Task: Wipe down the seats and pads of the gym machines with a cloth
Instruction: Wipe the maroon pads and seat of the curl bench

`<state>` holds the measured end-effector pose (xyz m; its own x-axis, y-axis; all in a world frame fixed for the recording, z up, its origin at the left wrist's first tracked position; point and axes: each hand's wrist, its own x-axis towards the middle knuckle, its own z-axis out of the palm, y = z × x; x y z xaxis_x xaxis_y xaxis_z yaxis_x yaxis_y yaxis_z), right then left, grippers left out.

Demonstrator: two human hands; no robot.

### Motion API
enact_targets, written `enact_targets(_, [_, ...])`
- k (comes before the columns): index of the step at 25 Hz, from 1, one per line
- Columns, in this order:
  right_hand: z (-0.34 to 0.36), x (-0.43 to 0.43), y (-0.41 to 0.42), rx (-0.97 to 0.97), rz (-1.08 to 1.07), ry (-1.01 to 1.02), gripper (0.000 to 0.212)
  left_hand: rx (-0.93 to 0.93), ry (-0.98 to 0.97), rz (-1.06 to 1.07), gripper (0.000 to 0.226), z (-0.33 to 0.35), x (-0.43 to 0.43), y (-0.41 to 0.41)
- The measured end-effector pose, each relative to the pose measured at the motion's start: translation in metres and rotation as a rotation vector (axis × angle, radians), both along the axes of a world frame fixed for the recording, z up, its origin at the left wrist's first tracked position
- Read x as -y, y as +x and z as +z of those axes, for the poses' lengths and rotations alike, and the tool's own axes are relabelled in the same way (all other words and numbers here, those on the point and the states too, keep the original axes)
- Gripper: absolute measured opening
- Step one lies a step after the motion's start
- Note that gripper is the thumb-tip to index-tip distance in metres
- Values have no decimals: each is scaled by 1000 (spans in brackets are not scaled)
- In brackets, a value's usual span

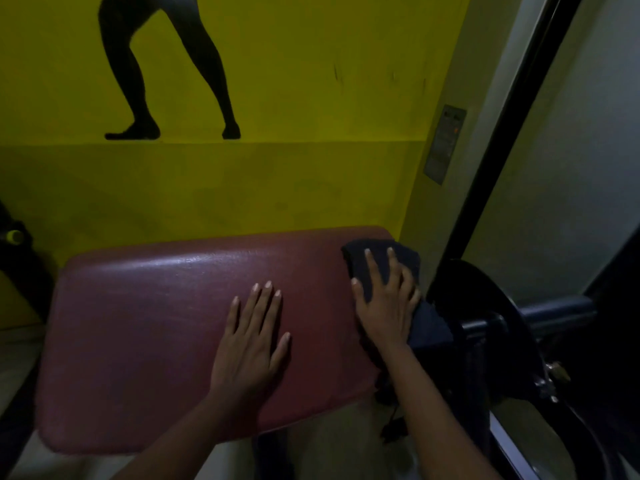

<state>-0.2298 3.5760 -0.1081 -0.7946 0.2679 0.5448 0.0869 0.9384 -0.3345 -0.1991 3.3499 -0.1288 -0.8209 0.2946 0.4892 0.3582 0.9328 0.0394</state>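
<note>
A maroon vinyl pad [156,341], broad and rectangular with rounded corners, is shown with a glossy sheen along its far half. A dark, crumpled cloth [355,258] is laid over the pad's far right corner. It is pressed flat beneath the right hand [388,306] and draped over the right edge.

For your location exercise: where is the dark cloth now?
In the head view, the dark cloth lies at the far right corner of the maroon pad, under the right hand.
</note>
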Motion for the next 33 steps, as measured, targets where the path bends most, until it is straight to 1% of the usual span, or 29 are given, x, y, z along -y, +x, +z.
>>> enact_targets(3, [-14,58,16,-73,216,137,56,-23,-20,20,63,-6,-1,-2])
enact_targets(5, [-2,70,-4,-81,356,203,53,-31,-41,27,63,-8,-1,-1])
enact_targets(7, [19,56,-35,-60,359,243,52,-32,-45,31,64,-7,-2,-2])
enact_targets(9, [35,30,-61,-6,306,203,54,-17,-38,24,64,-5,-2,-2])
enact_targets(11, [40,5,-68,18,254,171,57,-5,-14,6,64,-3,0,0])
enact_targets(13, [36,-15,-64,7,203,146,59,3,-16,-60,63,4,-3,-7])
enact_targets(16, [36,-35,-65,49,87,24,55,-30,-170,-213,61,22,-25,-35])
enact_targets(19, [48,-49,-82,142,108,-247,55,-34,-301,-287,63,29,-44,-53])
enact_targets(21, [50,-58,-87,182,166,-368,57,-44,-294,-283,64,26,-48,-56])
enact_targets(23, [44,-62,-76,191,190,-438,61,-58,-280,-289,64,24,-47,-55])
enact_targets(26, [14,-68,-34,161,224,-489,67,-87,-272,-296,64,24,-49,-53])
enact_targets(29, [-14,-73,11,182,246,-566,68,-83,-257,-304,65,25,-50,-52])
enact_targets(31, [-8,-75,-3,165,311,-621,70,-84,-267,-305,65,24,-49,-53])
enact_targets(33, [10,-75,-38,168,344,-618,67,-92,-281,-304,65,23,-49,-54])
